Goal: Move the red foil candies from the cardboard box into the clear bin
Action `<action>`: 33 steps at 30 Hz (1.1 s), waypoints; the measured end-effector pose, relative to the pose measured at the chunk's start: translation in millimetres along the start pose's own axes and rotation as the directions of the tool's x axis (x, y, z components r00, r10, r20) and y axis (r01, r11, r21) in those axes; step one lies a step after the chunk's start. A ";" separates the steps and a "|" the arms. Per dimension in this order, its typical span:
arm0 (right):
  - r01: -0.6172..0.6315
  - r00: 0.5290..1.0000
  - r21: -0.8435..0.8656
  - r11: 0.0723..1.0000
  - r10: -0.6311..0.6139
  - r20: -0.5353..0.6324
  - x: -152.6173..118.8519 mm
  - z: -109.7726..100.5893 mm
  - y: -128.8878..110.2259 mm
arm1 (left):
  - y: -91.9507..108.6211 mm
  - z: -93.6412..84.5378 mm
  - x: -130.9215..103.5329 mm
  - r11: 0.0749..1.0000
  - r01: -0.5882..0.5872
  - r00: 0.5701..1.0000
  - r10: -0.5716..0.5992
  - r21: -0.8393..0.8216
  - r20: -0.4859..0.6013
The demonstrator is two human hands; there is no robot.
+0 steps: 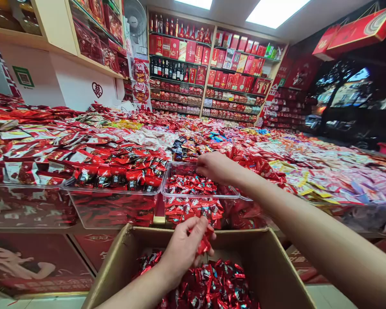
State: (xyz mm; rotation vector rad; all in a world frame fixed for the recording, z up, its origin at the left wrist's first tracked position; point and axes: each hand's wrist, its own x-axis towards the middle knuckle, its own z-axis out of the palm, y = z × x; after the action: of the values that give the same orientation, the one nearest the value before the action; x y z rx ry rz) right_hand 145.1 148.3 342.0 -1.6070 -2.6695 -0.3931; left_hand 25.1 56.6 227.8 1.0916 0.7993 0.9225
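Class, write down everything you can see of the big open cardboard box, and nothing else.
The open brown cardboard box stands upright below and in front of the row of clear plastic bins. Its walls look plain, and its back left corner looks worn. Shiny red wrapped packets lie loosely inside, well below the rim. The left hand holds small red packets over it. The near side is out of view, and whether the left forearm touches the box cannot be told.

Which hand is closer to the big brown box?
The left hand. It is over the brown box, holding red packets. The right hand is farther away, at the clear bin beyond it.
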 end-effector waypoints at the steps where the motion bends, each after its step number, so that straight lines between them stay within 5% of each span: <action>1: 0.028 0.998 0.067 0.997 -0.025 -0.058 -19.0 -1.2 -6.7 | 1.0 0.7 0.6 0.998 0.017 1.000 -0.018 -0.057 -0.015; 3: 0.080 0.986 0.304 0.949 -0.030 -0.165 -58.8 6.9 -22.4 | 2.0 2.5 0.3 0.992 0.030 0.999 -0.034 -0.126 -0.029; 7: 0.039 0.971 0.764 0.644 0.157 -0.182 -113.1 48.7 -46.3 | -4.7 6.7 -2.6 0.995 0.066 0.997 -0.068 -0.079 -0.026; 14: -0.079 0.941 0.997 0.014 0.330 0.070 -116.3 87.5 -29.5 | -13.9 10.9 -1.1 0.995 0.021 0.992 -0.032 0.096 0.119; 17: -0.086 0.948 0.990 -0.114 0.295 0.117 -117.1 88.6 -22.4 | -9.3 12.3 0.7 0.993 -0.067 0.992 0.056 0.099 0.116; 20: -0.020 0.946 1.000 -0.006 0.323 0.021 -120.5 88.3 -21.3 | -7.6 11.8 1.8 0.995 -0.047 0.992 0.035 0.092 0.120; 24: 0.240 0.929 0.859 0.453 0.149 -0.338 -127.2 87.0 -22.2 | -10.1 8.0 3.0 0.998 0.068 0.995 -0.069 0.013 0.072; 27: 0.362 0.885 0.672 0.646 -0.013 -0.465 -132.1 84.9 -23.5 | -10.7 5.7 2.7 0.993 0.107 0.993 -0.105 -0.043 0.051; 30: 0.335 0.835 0.519 0.787 0.007 -0.550 -128.2 72.9 -21.6 | -9.8 5.2 1.0 0.989 0.140 0.989 -0.138 -0.036 0.046; 33: 0.185 0.857 0.360 0.915 0.030 -0.514 -101.6 47.1 -12.8 | -10.3 6.0 -0.6 0.988 0.152 0.987 -0.152 0.011 0.042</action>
State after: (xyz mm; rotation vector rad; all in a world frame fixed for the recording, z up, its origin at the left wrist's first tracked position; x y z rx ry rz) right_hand 188.3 64.2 280.5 -1.0860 -2.2224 -0.2123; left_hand 32.4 51.9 219.7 1.0387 0.8390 0.7658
